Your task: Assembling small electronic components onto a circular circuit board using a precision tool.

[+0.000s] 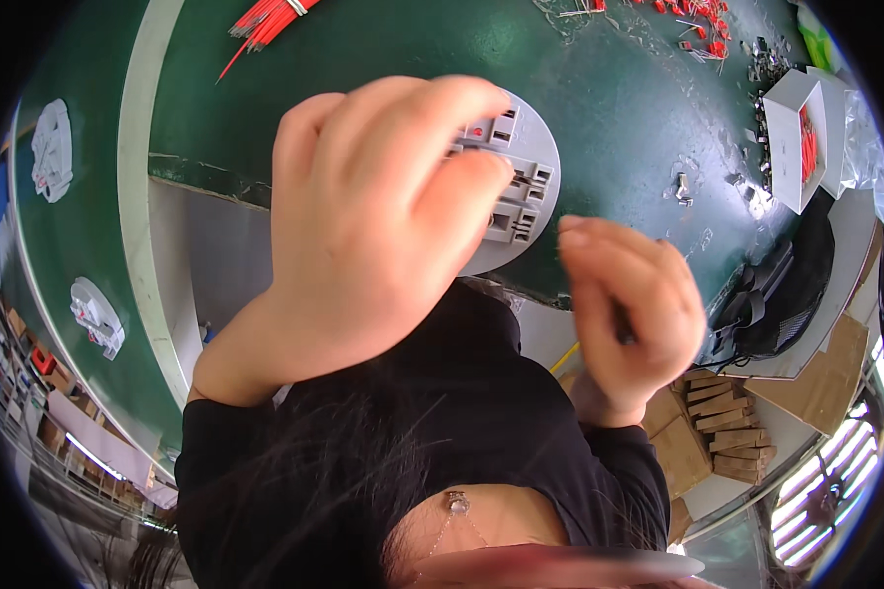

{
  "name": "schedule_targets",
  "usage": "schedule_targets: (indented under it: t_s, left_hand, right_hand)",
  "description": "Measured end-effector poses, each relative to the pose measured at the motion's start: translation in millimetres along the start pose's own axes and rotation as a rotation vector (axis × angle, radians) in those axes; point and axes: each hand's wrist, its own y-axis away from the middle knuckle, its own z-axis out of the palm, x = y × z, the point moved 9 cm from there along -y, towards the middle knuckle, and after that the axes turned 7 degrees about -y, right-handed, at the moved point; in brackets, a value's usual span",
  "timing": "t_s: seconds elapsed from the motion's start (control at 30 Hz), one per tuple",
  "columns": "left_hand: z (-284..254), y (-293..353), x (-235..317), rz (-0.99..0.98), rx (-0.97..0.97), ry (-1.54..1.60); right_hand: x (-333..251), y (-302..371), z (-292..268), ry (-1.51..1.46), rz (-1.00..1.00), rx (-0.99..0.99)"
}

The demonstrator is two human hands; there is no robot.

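A round grey plastic base with moulded slots and small metal contacts lies at the near edge of the green table. My left hand is over its left side and hides much of it. The thumb and forefinger of that hand are bent and apart, with part of the base showing between them. A small red spot shows on the base near the forefinger. To the right of the base, my right hand is raised with its fingertips pinched together. Whatever those fingertips hold, if anything, is too small to make out.
Red wires lie bundled at the far left. Small red parts and metal clips are scattered toward the right. A white box with red pieces stands near a black bag. More grey bases sit on the left-hand surface.
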Motion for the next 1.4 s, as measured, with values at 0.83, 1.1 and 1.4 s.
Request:
schedule_targets:
  t_s: [0.83, 1.1, 1.4]
  left_hand:
    - [-0.3, 3.3, -22.0, -0.039, 0.037, 0.122]
    - [-4.1, 6.4, -24.4, -0.043, 0.055, 0.132]
    - [-6.3, 9.1, -26.8, -0.046, 0.067, 0.128]
  right_hand:
    - [-4.5, -51.1, 13.6, 0.181, 0.037, -0.13]
    - [-17.5, -58.8, 23.0, 0.329, -0.071, -0.193]
    - [-33.9, -58.4, 31.1, 0.559, -0.097, -0.175]
